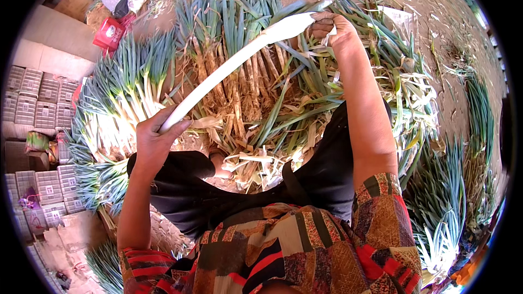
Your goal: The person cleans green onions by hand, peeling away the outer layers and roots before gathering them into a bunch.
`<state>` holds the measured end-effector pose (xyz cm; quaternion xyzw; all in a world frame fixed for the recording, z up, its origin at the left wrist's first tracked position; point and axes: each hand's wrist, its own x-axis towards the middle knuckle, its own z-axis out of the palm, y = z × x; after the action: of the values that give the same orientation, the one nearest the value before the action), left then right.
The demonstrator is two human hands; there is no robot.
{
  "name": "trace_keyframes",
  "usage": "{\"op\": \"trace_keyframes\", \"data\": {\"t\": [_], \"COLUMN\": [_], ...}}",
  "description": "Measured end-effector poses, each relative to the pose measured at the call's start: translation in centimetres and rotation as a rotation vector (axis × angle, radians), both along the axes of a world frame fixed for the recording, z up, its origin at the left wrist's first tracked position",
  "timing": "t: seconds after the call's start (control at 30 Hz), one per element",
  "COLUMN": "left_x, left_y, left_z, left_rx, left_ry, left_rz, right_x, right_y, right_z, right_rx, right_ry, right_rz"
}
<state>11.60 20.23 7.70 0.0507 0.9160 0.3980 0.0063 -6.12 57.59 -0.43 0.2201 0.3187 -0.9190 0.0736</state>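
My left hand (157, 132) is closed around the lower end of a long white leek or large green onion stalk (229, 64), which slants up to the right. At its upper end my right hand (331, 28) grips a broad pale leaf layer near the stalk, with a loose white strip hanging by the fingers. Beneath the stalk lie unpeeled onions (249, 77) with brown, dirty shanks and green tops. To the left is a pile of cleaned white-stemmed onions (122, 110). Stripped leaves and peelings (261, 167) lie between my legs.
Stacked crates (45, 106) line the left side. A red bag (109, 34) lies at the upper left. More discarded leaves (412, 98) are heaped at the right, and further bundles of green onions (439, 188) lie beyond them on the dirt floor.
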Motion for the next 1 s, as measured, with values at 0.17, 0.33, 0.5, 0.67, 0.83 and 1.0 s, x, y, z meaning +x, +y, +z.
{"op": "trace_keyframes", "data": {"t": [0.17,0.33,0.5,0.67,0.83,1.0], "left_x": [1.0,2.6,3.1,3.0,1.7,-0.1], "left_y": [-1.3,-9.8,-11.9,-12.0,-7.7,-1.4], "left_z": [0.8,2.7,2.3,-0.4,-0.1,-1.9], "left_rx": [-0.031,-0.082,-0.013,0.163,0.436,0.805], "left_ry": [0.015,0.004,0.164,0.217,-0.024,-0.369], "left_rz": [-0.003,0.199,0.354,0.501,0.482,0.339], "right_x": [-0.8,-4.7,-5.0,-1.8,2.0,4.9], "right_y": [1.0,11.8,15.3,2.1,-6.6,-12.7], "right_z": [-1.9,-6.5,-8.4,-3.8,-0.9,1.8], "right_rx": [-0.058,-0.048,0.291,1.916,1.536,0.766], "right_ry": [0.052,-0.031,0.057,0.086,0.452,0.487], "right_rz": [0.042,-0.487,-0.191,0.234,0.578,0.801]}}
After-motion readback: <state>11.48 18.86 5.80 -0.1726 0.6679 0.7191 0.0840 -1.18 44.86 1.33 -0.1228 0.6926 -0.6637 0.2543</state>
